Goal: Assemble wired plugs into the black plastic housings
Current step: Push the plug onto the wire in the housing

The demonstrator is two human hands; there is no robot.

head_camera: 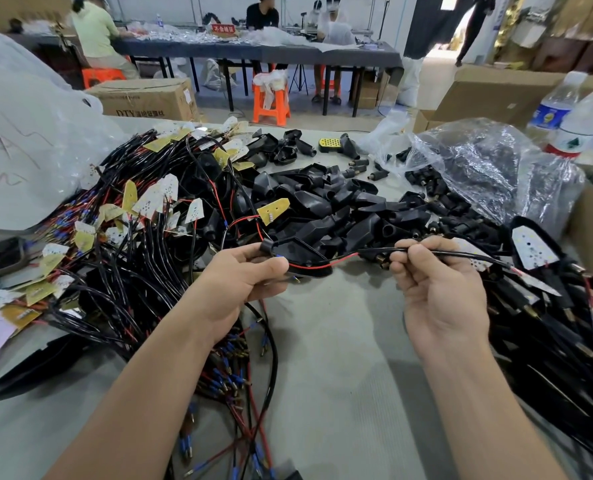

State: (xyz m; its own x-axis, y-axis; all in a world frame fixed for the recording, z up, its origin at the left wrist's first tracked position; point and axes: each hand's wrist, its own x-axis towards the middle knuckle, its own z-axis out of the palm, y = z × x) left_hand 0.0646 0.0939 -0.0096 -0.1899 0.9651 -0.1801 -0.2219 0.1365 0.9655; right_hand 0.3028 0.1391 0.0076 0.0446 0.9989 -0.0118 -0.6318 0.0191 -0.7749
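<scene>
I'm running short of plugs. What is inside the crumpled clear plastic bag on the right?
The clear plastic bag holds small black plugs, seen at its open mouth and darkly through the film. Creases and glare hide how many and what lies at the bottom.

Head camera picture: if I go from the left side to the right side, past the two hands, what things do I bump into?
Pile of wires with little boards → left hand → black housing that it grips → black wire → right hand pinching that wire → heap of wired black parts.
</scene>
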